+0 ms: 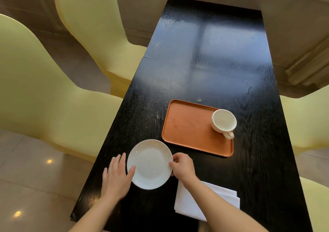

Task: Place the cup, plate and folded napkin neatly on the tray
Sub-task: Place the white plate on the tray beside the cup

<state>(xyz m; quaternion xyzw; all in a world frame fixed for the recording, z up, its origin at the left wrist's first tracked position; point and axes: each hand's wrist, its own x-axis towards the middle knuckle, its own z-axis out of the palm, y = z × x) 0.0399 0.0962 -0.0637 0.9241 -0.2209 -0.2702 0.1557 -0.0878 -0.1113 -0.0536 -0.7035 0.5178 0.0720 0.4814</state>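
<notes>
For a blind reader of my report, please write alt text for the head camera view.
A right hand pinches the rim of a white plate at a black table; the left hand touches its opposite edge. Beyond, a white cup stands on an orange tray; a folded napkin lies nearer.

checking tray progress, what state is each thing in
cup: upright, empty, on the tray's far right
tray: flat, holds only the cup
plate: empty, off the tray, held at its left and right rim
napkin: folded, on the table, off the tray
left hand: fingers straight, thumb on plate's left rim
right hand: pinches plate's right rim
</notes>
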